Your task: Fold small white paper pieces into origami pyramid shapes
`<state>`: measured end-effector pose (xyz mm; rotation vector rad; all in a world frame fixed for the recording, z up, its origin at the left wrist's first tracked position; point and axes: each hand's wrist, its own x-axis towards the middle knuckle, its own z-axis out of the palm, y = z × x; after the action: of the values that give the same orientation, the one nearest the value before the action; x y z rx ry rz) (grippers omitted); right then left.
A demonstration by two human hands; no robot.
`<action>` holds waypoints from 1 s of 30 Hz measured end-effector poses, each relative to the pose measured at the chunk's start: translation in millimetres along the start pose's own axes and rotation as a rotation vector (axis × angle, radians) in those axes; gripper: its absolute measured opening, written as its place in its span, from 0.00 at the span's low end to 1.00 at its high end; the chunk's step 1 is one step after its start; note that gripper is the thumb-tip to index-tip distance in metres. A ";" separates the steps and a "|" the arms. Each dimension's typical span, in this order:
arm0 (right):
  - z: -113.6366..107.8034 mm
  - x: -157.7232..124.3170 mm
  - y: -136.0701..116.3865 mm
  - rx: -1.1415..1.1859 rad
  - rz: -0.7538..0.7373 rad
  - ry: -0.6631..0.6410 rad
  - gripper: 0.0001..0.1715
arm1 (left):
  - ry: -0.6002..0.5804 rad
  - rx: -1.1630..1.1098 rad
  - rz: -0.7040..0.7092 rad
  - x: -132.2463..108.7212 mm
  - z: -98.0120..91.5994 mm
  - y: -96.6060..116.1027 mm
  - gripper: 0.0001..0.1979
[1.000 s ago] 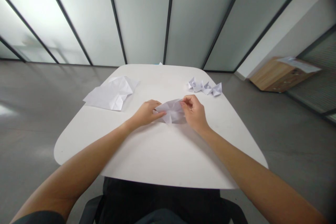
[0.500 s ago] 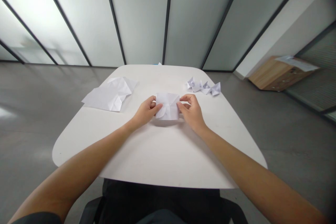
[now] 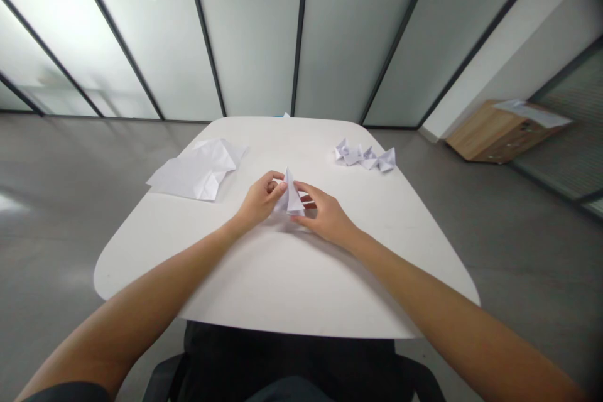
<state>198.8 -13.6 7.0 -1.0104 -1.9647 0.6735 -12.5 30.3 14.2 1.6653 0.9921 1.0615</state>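
A small folded white paper piece stands as a narrow point near the middle of the white table. My left hand pinches its left side with fingers curled. From the right, my right hand presses against the paper with fingers held together along its side.
A stack of creased white sheets lies at the table's left. Several small folded paper shapes sit in a row at the far right. A wooden cabinet stands on the floor to the right, and glass wall panels rise behind the table.
The paper, a flat square between both hands half a second ago, has been collapsed into a narrow upright point. My right hand has moved left against it.
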 end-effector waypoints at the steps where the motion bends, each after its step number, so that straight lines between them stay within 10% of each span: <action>1: 0.4 -0.2 -2.0 0.011 0.019 0.007 0.37 | -0.041 -0.026 -0.007 -0.4 0.8 0.2 0.21; 13: 1.3 0.5 -11.4 -0.070 0.134 0.155 0.24 | -0.118 0.007 0.039 -9.6 11.5 2.5 0.44; 23: 3.5 1.7 -20.1 -0.133 0.152 0.337 0.18 | 0.073 0.302 0.171 -8.3 9.9 3.9 0.25; 30: -5.0 5.5 -13.5 0.123 0.260 0.415 0.28 | 0.125 -0.151 0.015 -2.6 7.2 0.2 0.24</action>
<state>195.6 -15.7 21.9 -1.2304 -1.4319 0.6542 -6.6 26.0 12.2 1.5014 0.9549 1.2322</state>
